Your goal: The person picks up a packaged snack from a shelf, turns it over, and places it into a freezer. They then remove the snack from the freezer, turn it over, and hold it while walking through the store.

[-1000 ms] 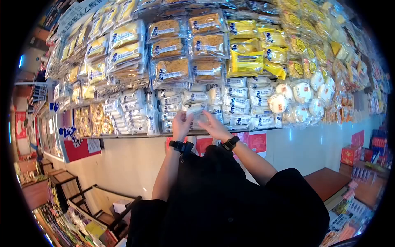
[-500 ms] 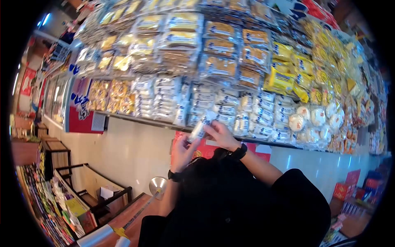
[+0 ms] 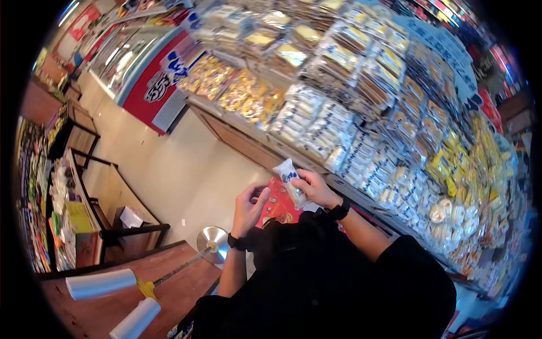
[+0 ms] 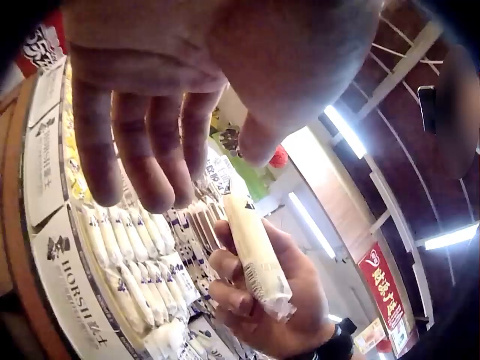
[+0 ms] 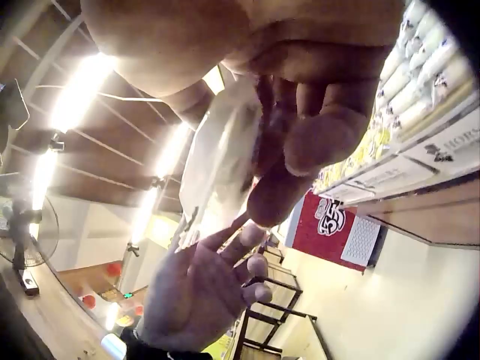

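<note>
A small white wrapped packet with blue print (image 3: 292,183) is held upright, slightly tilted, in my right hand (image 3: 317,189), thumb across its front. In the left wrist view the packet (image 4: 256,251) lies along the fingers of my right hand (image 4: 289,300). My left hand (image 3: 250,209) is to the left of the packet, apart from it in the head view, fingers loosely bent and holding nothing. The right wrist view has the packet (image 5: 220,154) close up, with my left hand (image 5: 199,296) beyond it, fingers spread.
A display shelf of wrapped packets (image 3: 339,127) runs diagonally from upper left to lower right. A red-sided freezer (image 3: 155,85) stands upper left. At lower left are a wooden table (image 3: 186,285) with plastic rolls (image 3: 101,283), a round metal base (image 3: 213,244) and a dark-framed stand (image 3: 107,231).
Both hands have come away from the shelf with the packet, and my left hand has let go of it. The head view has turned left, bringing the freezer and table further in.
</note>
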A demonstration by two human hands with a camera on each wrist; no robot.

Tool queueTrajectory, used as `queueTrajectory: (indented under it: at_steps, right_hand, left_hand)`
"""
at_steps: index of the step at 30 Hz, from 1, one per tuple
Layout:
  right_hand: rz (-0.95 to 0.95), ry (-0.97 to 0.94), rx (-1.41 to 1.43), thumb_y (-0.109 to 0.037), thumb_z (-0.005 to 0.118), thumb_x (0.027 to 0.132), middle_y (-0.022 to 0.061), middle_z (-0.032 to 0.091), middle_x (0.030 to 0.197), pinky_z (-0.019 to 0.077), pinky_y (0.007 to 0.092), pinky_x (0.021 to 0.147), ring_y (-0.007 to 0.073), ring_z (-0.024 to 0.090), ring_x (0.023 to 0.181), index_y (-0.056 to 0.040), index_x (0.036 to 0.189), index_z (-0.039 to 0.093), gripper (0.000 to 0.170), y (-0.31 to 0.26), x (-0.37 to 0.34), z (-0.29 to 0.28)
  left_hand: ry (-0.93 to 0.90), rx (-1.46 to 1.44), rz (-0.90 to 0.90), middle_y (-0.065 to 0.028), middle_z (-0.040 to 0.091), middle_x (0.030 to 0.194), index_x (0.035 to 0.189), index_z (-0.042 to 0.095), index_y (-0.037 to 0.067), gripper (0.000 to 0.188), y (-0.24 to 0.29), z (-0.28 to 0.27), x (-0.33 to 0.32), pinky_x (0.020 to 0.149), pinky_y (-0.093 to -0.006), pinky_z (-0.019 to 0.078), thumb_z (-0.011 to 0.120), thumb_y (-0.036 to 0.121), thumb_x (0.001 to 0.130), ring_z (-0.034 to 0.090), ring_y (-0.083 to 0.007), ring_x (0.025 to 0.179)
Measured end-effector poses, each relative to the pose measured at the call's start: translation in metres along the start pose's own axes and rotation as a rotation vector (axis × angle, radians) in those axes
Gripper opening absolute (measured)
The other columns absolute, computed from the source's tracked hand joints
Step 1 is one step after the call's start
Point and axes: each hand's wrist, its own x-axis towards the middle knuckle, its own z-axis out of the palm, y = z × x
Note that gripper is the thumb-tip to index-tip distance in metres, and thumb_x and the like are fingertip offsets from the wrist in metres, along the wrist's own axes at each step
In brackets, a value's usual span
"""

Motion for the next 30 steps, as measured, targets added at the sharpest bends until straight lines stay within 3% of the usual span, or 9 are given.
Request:
queueTrajectory:
  at_steps: [2,6,9,11,14,18,21,24,30]
  right_hand:
    - [0.015,-0.077,-0.23,-0.033,0.056,0.099,0.0014,0.06,0.082,0.0442,0.0274,0.065,0.007,0.052,0.075,0.0,0.104,0.063,0.034,0.005,0.019,0.023]
    - [-0.017,-0.311,-0.297,-0.034,0.057,0.098,0.0009,0.058,0.078,0.0426,0.0273,0.062,0.0067,0.051,0.072,0.0,0.1,0.063,0.035,-0.004,0.051,0.075]
    - [0.1,-0.427,-0.277,-0.031,0.058,0.099,-0.0005,0.062,0.086,0.044,0.0243,0.066,0.0056,0.053,0.075,-0.0006,0.106,0.063,0.032,-0.022,0.071,0.105]
    - [0.118,-0.393,-0.183,-0.022,0.064,0.095,0.0024,0.066,0.093,0.0489,0.0239,0.073,0.0073,0.061,0.081,0.0009,0.111,0.063,0.028,-0.019,0.099,0.127]
    - [0.178,-0.411,-0.115,-0.012,0.071,0.09,0.004,0.068,0.095,0.0518,0.025,0.08,0.0101,0.064,0.087,0.0013,0.118,0.06,0.033,-0.02,0.125,0.134]
    - [0.158,-0.5,-0.038,-0.012,0.073,0.088,0.0042,0.067,0.093,0.0519,0.0226,0.072,0.0085,0.064,0.085,0.0012,0.122,0.057,0.04,-0.019,0.169,0.152]
    - [0.189,-0.523,-0.082,-0.013,0.072,0.089,0.0046,0.067,0.092,0.0507,0.0216,0.065,0.0078,0.064,0.082,0.0005,0.122,0.058,0.039,-0.017,0.217,0.17]
    - [0.274,-0.645,-0.175,-0.025,0.063,0.096,0.0046,0.07,0.096,0.0473,0.02,0.062,0.008,0.066,0.08,-0.0032,0.119,0.059,0.032,-0.027,0.267,0.197]
    - [0.191,-0.837,-0.2,-0.034,0.056,0.099,0.0034,0.071,0.097,0.0458,0.0229,0.062,0.0087,0.066,0.077,-0.0048,0.109,0.063,0.032,-0.037,0.377,0.256]
  left_hand:
    - [0.036,-0.075,-0.019,-0.0065,0.069,0.091,0.109,0.066,-0.001,0.024,-0.01,-0.026,-0.003,0.07,-0.0243,0.0511,0.063,0.019,0.096,0.064,-0.0097,0.079]
    - [0.098,-0.082,-0.025,-0.0063,0.069,0.091,0.108,0.065,-0.003,0.025,-0.016,-0.07,-0.009,0.07,-0.0242,0.0513,0.064,0.018,0.095,0.064,-0.0099,0.078]
    - [0.121,-0.034,-0.038,-0.0052,0.069,0.087,0.106,0.066,-0.003,0.024,-0.02,-0.103,-0.021,0.067,-0.024,0.0509,0.066,0.017,0.093,0.062,-0.0087,0.075]
    - [0.171,-0.022,-0.039,-0.0043,0.069,0.084,0.106,0.066,-0.003,0.024,-0.035,-0.132,-0.023,0.066,-0.024,0.0507,0.066,0.017,0.093,0.062,-0.0082,0.074]
    - [0.334,-0.197,-0.066,-0.0047,0.069,0.082,0.101,0.066,-0.003,0.024,-0.05,-0.151,-0.022,0.063,-0.023,0.0502,0.066,0.019,0.094,0.062,-0.0086,0.071]
    - [0.477,-0.396,-0.112,-0.0069,0.068,0.086,0.1,0.063,-0.003,0.022,-0.054,-0.178,-0.016,0.064,-0.0227,0.0502,0.065,0.019,0.095,0.063,-0.01,0.073]
    - [0.581,-0.42,-0.137,-0.0068,0.068,0.087,0.1,0.062,-0.002,0.019,-0.052,-0.207,-0.007,0.064,-0.0237,0.05,0.064,0.016,0.096,0.064,-0.0115,0.075]
    - [0.729,-0.353,-0.141,-0.0069,0.069,0.087,0.1,0.063,-0.001,0.018,-0.051,-0.242,0.003,0.064,-0.0242,0.0499,0.064,0.016,0.095,0.065,-0.0126,0.074]
    - [0.918,-0.282,-0.164,-0.0081,0.07,0.089,0.102,0.064,-0.001,0.02,-0.043,-0.316,0.038,0.065,-0.0251,0.0498,0.067,0.017,0.093,0.068,-0.0153,0.075]
